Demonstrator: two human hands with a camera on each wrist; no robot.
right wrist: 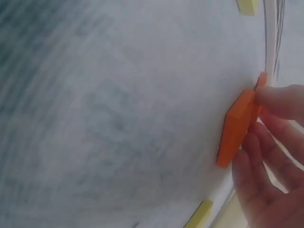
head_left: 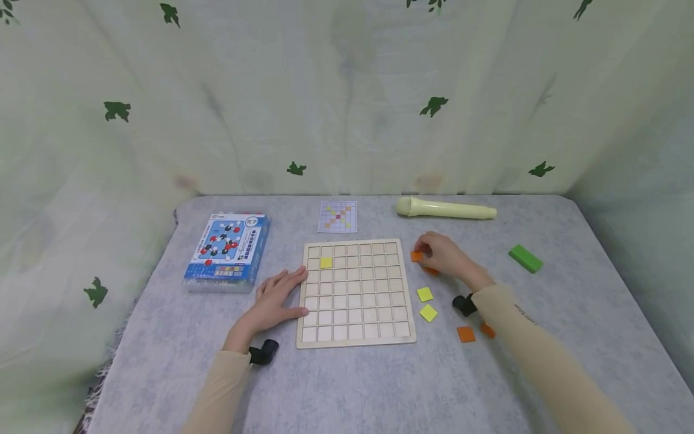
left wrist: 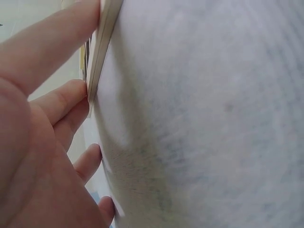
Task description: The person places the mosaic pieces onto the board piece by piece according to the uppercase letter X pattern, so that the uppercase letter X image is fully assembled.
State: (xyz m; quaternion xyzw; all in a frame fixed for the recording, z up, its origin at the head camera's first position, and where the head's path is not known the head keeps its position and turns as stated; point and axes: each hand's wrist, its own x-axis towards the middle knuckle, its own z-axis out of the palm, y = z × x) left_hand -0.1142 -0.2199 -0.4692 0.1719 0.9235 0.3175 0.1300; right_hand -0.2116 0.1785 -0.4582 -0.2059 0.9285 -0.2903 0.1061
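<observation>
Broad way in from the near side; hands take up both flanks of the board (head_left: 356, 345).
Between the sleeves (head_left: 215, 389), a wide stretch of table (head_left: 325, 392) leads to the board's low rim. The left hand (head_left: 273, 298) rests against that rim, and the thick box (head_left: 223, 247) blocks the side just beyond its outer fingers. Across the board, the right hand (head_left: 449, 258) grips an orange tile (head_left: 416, 256) near the rim; two flat yellow tiles (head_left: 428, 313) lie nearer the person. Past the far rim, a gap runs between card (head_left: 338, 217) and baton (head_left: 450, 209); another separates the right hand from the green block (head_left: 525, 258).
</observation>
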